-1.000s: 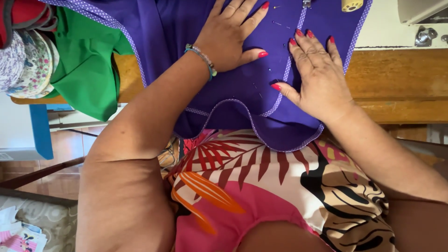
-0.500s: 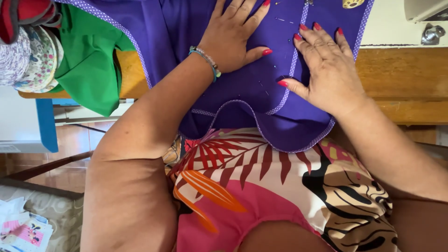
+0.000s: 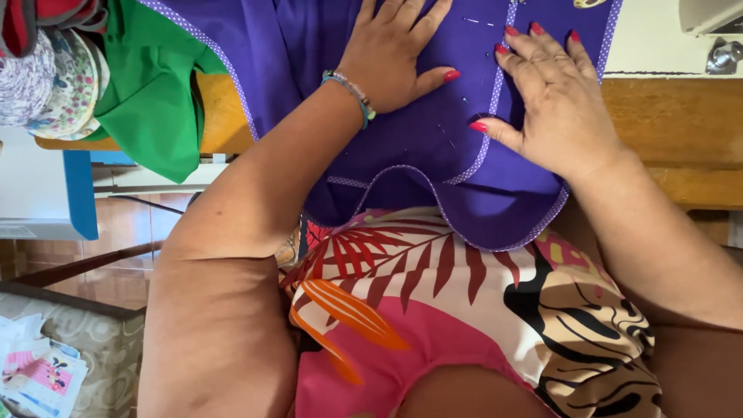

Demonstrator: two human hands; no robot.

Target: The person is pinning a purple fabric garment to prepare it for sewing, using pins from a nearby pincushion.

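Both hands (image 3: 395, 54) shifted up (flat), purple fabric (image 3: 433, 147)

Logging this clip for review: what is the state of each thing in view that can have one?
Purple fabric: spread flat on the wooden table, near edge hanging over onto the lap.
Left hand: open, palm flat on the fabric.
Right hand: open, fingers spread, pressing along the dotted trim.
Pins: stuck in the fabric.
Green cloth: crumpled, draped over the table edge.
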